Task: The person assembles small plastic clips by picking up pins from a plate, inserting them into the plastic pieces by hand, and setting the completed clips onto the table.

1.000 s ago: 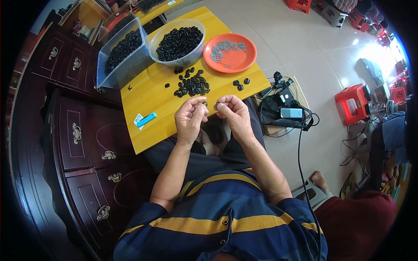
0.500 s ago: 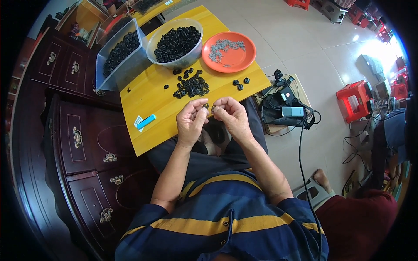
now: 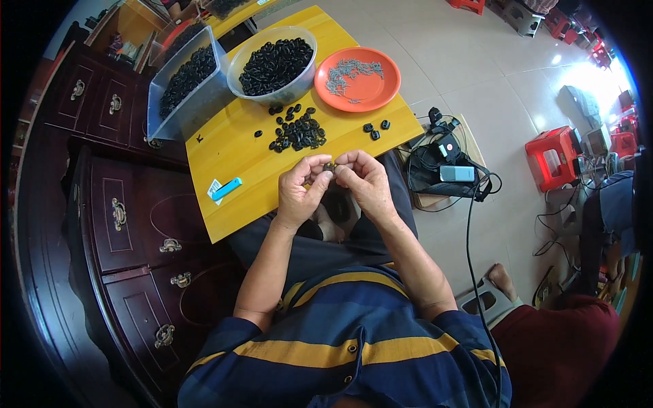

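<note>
My left hand [image 3: 299, 192] and my right hand [image 3: 367, 185] meet over the table's near edge, fingertips pinched together. Between them is a small dark oval piece [image 3: 329, 166], mostly covered by the fingers; whether my right fingers also hold a tiny second part cannot be made out. Just beyond the hands lies a loose pile of black oval pieces [image 3: 299, 132]. To the right, a few thicker black pieces [image 3: 375, 134] sit apart. An orange plate [image 3: 367, 98] holds scattered thin grey metal pins [image 3: 354, 70].
A round clear tub [image 3: 304, 80] and a rectangular clear bin [image 3: 178, 117], both full of black pieces, stand at the far left of the yellow table [image 3: 218, 153]. A turquoise-handled tool [image 3: 226, 189] lies at left. Dark drawers [image 3: 136, 217] flank the left; a cable [image 3: 469, 251] hangs right.
My hands have come together, so the fingertips now meet at the dark piece. Earlier a small gap showed between them.
</note>
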Motion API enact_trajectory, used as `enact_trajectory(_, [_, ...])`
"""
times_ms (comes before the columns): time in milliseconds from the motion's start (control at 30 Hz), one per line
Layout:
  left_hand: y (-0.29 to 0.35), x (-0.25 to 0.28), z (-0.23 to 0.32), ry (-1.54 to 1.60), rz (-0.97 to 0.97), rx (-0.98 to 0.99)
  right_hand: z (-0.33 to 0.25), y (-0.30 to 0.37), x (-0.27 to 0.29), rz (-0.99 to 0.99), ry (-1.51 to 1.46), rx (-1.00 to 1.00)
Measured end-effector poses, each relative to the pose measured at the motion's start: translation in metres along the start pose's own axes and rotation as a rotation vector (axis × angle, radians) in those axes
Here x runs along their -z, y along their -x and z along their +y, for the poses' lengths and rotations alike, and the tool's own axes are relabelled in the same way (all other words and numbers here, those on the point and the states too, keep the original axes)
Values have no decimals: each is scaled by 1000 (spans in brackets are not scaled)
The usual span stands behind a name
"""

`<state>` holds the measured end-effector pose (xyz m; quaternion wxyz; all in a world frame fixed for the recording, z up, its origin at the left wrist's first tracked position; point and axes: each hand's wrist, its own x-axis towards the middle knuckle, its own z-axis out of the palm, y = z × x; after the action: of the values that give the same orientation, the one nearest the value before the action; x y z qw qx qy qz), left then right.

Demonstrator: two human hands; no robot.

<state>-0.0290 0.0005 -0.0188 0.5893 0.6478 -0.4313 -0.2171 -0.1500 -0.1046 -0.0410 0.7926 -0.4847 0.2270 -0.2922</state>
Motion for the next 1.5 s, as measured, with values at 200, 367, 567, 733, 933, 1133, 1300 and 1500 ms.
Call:
enact_trajectory(200, [-5,12,-2,-33,-113,29,-2,1,3,-9,28,-32])
enact_trajectory(367, [-12,18,8,-78,-169,-38,-8,2,4,-50,21,-120])
enact_trajectory(567, [-20,20,16,-159,-301,-12,1,0,14,-99,-109,-290])
enact_trajectory(733, [-20,1,25,-348,-212,-49,9,1,8,-11,-333,-311])
enact_trajectory(933, [-20,-9,16,-624,-100,-329,10,5,2,43,-452,-301])
enact_trajectory(1133, [-18,-9,10,-536,-140,-233,14,4,7,50,-511,-330])
enact_trajectory(1300, [-21,-11,10,-553,-139,-314,16,2,10,32,-495,-279])
enact_trajectory(1500, [-25,-13,10,-550,-144,-324,17,2,6,127,-452,-263])
